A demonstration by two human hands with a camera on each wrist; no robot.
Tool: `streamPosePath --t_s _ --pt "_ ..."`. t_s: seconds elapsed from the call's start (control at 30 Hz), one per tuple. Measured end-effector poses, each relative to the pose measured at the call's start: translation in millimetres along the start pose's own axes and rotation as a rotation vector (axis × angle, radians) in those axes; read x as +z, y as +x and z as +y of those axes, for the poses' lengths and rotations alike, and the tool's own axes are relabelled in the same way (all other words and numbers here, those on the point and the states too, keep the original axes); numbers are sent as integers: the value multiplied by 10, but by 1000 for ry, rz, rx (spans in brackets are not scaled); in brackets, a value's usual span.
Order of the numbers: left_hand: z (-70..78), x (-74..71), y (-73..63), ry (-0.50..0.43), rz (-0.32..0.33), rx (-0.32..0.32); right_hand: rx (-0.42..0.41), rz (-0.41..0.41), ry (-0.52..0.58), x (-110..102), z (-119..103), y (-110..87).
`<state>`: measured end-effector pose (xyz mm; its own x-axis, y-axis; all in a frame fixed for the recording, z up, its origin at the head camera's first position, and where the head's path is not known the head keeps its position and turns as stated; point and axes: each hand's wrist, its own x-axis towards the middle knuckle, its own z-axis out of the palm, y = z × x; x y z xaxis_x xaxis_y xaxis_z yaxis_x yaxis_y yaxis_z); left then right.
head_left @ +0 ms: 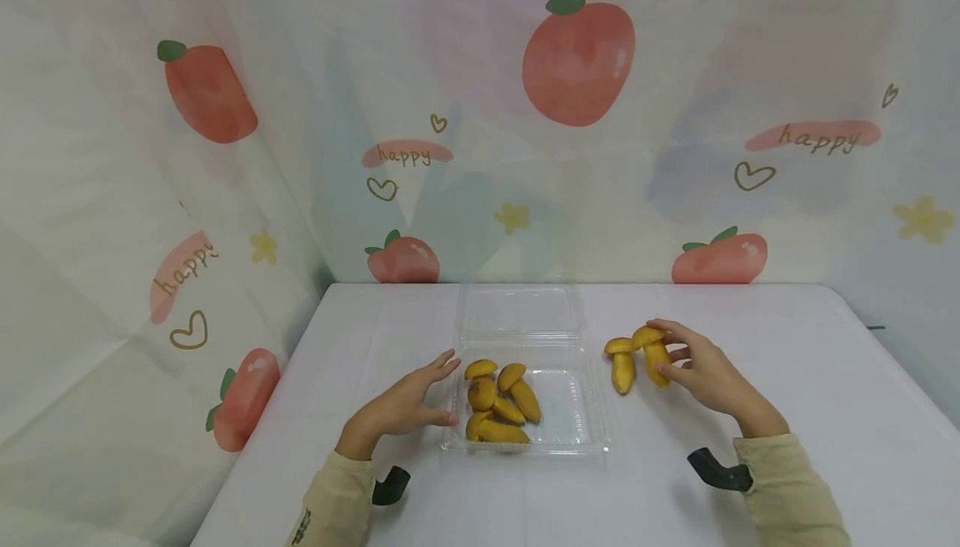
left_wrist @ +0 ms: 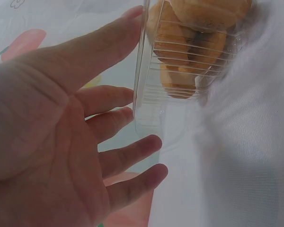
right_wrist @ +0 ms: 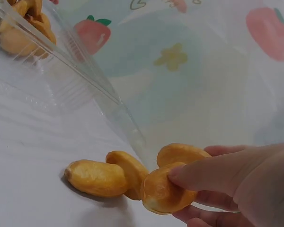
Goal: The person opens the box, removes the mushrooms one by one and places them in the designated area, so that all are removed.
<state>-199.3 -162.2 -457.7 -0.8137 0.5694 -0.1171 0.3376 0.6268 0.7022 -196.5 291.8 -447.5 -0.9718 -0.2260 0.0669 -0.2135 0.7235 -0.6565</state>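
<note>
In the head view my right hand (head_left: 702,369) grips a yellow mushroom (head_left: 656,357) by its stem, thumb on the near side and fingers behind. A second mushroom (head_left: 622,366) lies on the table just left of it, and the two overlap in the right wrist view. My left hand (head_left: 405,403) is spread at the left side of a clear plastic clamshell box (head_left: 573,414), with fingertips and thumb right at its rim (left_wrist: 140,71). Several yellow mushrooms (head_left: 527,401) lie inside, grouped in the left half of the box.
The box's clear lid (head_left: 519,312) is folded back toward the rear of the white table (head_left: 570,497). Behind the table hangs a cloth (head_left: 480,47) printed with fruit, hearts and flowers. A black curved piece (head_left: 722,470) sticks out from the right sleeve (head_left: 787,489).
</note>
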Motion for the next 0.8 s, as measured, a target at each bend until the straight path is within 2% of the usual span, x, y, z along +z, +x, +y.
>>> streamPosePath --t_s 0.2,0.47,0.8 --pt "15 -5 -4 -9 -3 -7 75 -14 7 7 116 6" --pt "12 -5 -5 -5 -2 -10 73 -22 25 33 269 24" --pt "27 -6 -10 -5 -1 -5 179 -60 24 104 377 62"
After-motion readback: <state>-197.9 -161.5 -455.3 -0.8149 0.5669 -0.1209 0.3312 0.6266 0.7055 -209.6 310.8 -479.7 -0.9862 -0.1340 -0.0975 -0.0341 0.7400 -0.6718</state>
